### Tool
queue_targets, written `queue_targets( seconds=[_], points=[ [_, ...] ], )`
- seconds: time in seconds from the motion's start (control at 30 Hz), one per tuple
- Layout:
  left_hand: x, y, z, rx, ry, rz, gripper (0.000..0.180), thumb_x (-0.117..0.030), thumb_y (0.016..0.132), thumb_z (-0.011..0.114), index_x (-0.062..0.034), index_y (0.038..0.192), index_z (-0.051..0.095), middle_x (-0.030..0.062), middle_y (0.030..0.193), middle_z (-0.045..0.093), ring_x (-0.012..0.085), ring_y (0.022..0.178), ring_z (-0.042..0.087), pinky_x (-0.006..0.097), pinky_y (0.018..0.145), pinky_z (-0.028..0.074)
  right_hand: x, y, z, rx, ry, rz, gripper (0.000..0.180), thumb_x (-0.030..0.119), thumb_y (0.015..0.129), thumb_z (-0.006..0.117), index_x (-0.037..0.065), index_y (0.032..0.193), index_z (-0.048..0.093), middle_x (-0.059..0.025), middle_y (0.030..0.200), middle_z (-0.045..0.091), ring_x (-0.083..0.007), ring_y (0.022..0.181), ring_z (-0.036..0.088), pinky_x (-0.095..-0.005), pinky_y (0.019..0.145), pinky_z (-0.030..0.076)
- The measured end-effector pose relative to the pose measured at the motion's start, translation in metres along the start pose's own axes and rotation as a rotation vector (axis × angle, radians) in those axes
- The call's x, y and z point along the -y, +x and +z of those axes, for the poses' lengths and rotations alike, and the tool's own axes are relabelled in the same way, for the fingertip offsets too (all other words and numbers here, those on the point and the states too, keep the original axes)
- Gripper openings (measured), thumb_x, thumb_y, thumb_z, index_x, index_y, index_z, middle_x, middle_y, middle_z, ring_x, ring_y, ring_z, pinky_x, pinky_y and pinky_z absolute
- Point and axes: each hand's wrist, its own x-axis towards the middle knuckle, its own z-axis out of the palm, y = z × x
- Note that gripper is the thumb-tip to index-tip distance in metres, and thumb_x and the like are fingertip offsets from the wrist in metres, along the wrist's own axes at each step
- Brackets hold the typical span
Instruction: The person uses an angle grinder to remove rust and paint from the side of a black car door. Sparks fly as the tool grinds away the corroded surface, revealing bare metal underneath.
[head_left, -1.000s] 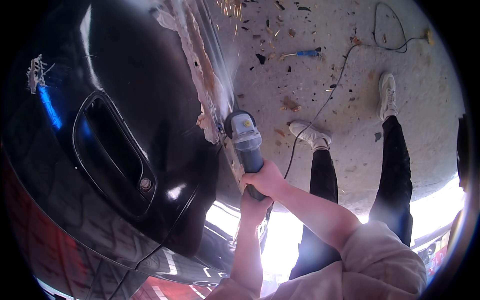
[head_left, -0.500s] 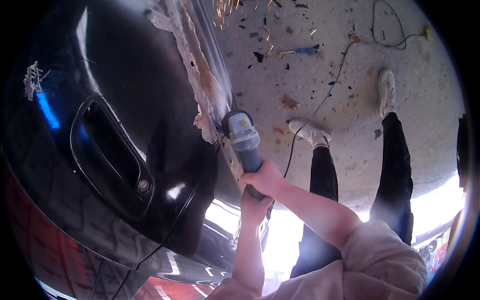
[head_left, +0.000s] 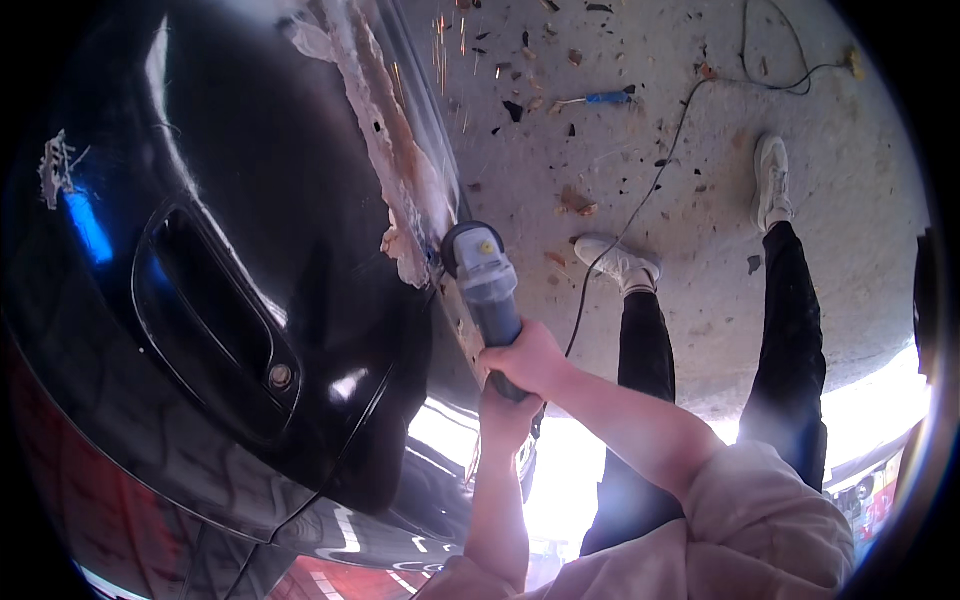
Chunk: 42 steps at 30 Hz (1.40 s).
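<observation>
Both of my hands hold an angle grinder (head_left: 490,295) with a grey head and dark body. My right hand (head_left: 530,358) wraps round its body, and my left hand (head_left: 507,415) closes on the rear end just below. The grinder's disc (head_left: 452,250) is at the lower edge of a black car door (head_left: 290,130), by a strip of stripped, ragged paint and bare metal (head_left: 400,185). Whether the disc touches the metal is hidden by the grinder's head. Some sparks (head_left: 440,50) fly away toward the top.
A recessed door handle (head_left: 215,310) and a scraped patch (head_left: 58,170) mark the door. On the concrete floor (head_left: 700,330) lie a blue-handled screwdriver (head_left: 605,98), scattered paint flakes (head_left: 577,200) and a dark cable (head_left: 640,215) running past my shoes (head_left: 618,262).
The sparks have thinned and show fewer streaks. The door sits slightly further left in view. My hands keep the same grip, and the grinder has barely moved.
</observation>
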Motion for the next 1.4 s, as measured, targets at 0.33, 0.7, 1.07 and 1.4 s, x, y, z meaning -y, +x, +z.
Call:
queue_targets(
  seconds=[0.33, 0.7, 1.07, 1.4],
  points=[
    [-0.004, 0.009, 0.006, 0.010, -0.065, 0.015, 0.060, -0.008, 0.074, 0.075, 0.0023, 0.128, 0.052, 0.0080, 0.104, 0.065, 0.0147, 0.088, 0.065, 0.028, 0.074, 0.051, 0.000, 0.010, -0.006, 0.040, 0.025, 0.029, 0.050, 0.025, 0.068, 0.080, -0.005, 0.104, 0.066, -0.0197, 0.094, 0.071, -0.0284, 0.091, 0.071, -0.0377, 0.083, 0.053],
    [-0.013, 0.013, 0.000, -0.031, -0.108, 0.113, 0.065, -0.006, 0.074, 0.079, 0.0045, 0.131, 0.050, 0.0084, 0.106, 0.064, 0.0146, 0.095, 0.064, 0.028, 0.081, 0.051, 0.019, 0.011, -0.001, -0.024, 0.024, -0.077, 0.040, 0.020, 0.070, 0.079, -0.003, 0.101, 0.067, -0.0137, 0.085, 0.070, -0.0235, 0.081, 0.069, -0.0377, 0.076, 0.053],
    [-0.006, 0.017, -0.003, 0.010, -0.090, 0.079, 0.069, -0.002, 0.075, 0.078, 0.0038, 0.136, 0.046, 0.0097, 0.116, 0.062, 0.0158, 0.104, 0.063, 0.029, 0.088, 0.051, 0.028, 0.019, -0.011, 0.045, 0.072, 0.012, 0.043, 0.022, 0.069, 0.079, -0.004, 0.101, 0.067, -0.0152, 0.088, 0.070, -0.0244, 0.085, 0.069, -0.0374, 0.081, 0.053],
    [-0.026, 0.011, 0.001, -0.008, 0.032, 0.017, 0.066, -0.010, 0.071, 0.078, 0.0021, 0.130, 0.052, 0.0108, 0.109, 0.067, 0.0191, 0.100, 0.067, 0.033, 0.087, 0.052, 0.023, 0.017, -0.009, 0.008, 0.058, -0.021, 0.048, 0.022, 0.070, 0.078, -0.007, 0.106, 0.066, -0.0174, 0.092, 0.071, -0.0268, 0.087, 0.069, -0.0367, 0.083, 0.052]
  ],
)
